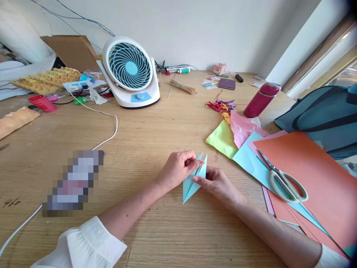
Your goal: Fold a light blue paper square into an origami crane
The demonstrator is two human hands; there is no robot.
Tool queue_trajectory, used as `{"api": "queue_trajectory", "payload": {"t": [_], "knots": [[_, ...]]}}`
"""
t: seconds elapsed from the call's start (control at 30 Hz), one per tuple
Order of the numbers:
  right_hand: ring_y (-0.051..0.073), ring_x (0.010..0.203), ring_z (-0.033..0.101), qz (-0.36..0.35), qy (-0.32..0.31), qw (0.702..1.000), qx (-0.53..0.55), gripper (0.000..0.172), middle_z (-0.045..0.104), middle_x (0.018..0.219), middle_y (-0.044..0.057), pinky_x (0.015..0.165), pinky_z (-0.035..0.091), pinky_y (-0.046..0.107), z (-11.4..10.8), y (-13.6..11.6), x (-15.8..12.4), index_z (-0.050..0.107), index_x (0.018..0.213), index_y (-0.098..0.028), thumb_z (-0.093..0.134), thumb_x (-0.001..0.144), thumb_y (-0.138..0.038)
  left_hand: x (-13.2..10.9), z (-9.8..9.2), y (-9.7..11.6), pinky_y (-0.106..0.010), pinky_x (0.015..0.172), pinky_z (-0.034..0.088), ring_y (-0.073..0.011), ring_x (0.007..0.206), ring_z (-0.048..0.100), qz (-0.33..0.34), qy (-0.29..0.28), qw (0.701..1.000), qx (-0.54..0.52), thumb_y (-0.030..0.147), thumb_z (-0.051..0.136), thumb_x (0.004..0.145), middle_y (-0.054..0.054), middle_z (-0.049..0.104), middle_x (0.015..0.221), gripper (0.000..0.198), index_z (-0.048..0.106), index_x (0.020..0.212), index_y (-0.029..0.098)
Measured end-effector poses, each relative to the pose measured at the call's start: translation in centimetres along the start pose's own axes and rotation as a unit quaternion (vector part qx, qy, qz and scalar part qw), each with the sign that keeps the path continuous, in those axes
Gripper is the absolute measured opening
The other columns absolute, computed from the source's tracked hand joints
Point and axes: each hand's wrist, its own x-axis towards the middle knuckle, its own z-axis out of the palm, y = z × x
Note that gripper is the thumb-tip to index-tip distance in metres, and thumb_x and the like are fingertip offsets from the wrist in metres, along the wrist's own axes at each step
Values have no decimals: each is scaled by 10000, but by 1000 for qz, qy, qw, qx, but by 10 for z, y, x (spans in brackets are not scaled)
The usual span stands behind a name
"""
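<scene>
A light-blue folded paper, kite-shaped with two narrow points at its far end, is held just above the wooden table. My left hand grips its upper left side, thumb lying across the front near the split points. From the right, my right hand pinches the paper's other edge, its thumb on the front face and its fingers behind. A lengthwise crease runs down the middle to the sharp near tip. The fingers behind the paper are partly hidden.
Right of my hands, scissors lie on orange paper sheets. Beyond them are a green sheet, a magenta bottle and a blue bag. A white fan stands at the back; a blurred phone-like object lies left.
</scene>
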Motion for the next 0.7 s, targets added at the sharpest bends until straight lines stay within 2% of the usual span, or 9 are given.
{"api": "queue_trajectory", "payload": {"t": [0.13, 0.27, 0.43, 0.53, 0.7], "knots": [[111, 630, 455, -7, 14, 998, -57, 413, 574, 693, -11, 602, 359, 260, 1, 4, -1, 657, 785, -151, 759, 756, -550, -3, 2, 5, -217, 516, 263, -68, 515, 327, -14, 11, 1000, 1, 394, 625, 887, 77, 383, 532, 398, 454, 608, 167], [102, 595, 424, -4, 38, 999, -29, 426, 533, 637, -24, 571, 342, 253, 3, 4, -3, 622, 704, -160, 770, 737, -558, -2, -4, 3, -224, 527, 266, -82, 553, 337, -16, -47, 998, -37, 460, 555, 927, 61, 387, 568, 427, 487, 627, 164], [145, 674, 538, -8, 55, 998, 30, 403, 630, 718, 9, 678, 442, 289, 2, 2, -4, 676, 770, -165, 779, 731, -553, 1, -11, -2, -235, 536, 240, -82, 558, 298, 31, -111, 993, -38, 452, 547, 929, 60, 313, 574, 490, 356, 577, 170], [155, 691, 558, -12, 53, 998, 33, 394, 649, 723, 15, 691, 451, 294, 1, 2, -3, 700, 782, -169, 781, 731, -551, 0, -9, -4, -230, 551, 255, -81, 567, 300, 54, -118, 990, -61, 456, 567, 918, 59, 312, 591, 505, 316, 583, 175], [143, 677, 547, -30, 42, 998, 36, 353, 662, 741, 18, 684, 452, 284, 0, 4, -5, 716, 779, -174, 774, 758, -521, -3, -5, -8, -226, 518, 225, -77, 548, 274, 44, -124, 987, -97, 476, 591, 913, 66, 299, 581, 505, 330, 599, 179]]}}
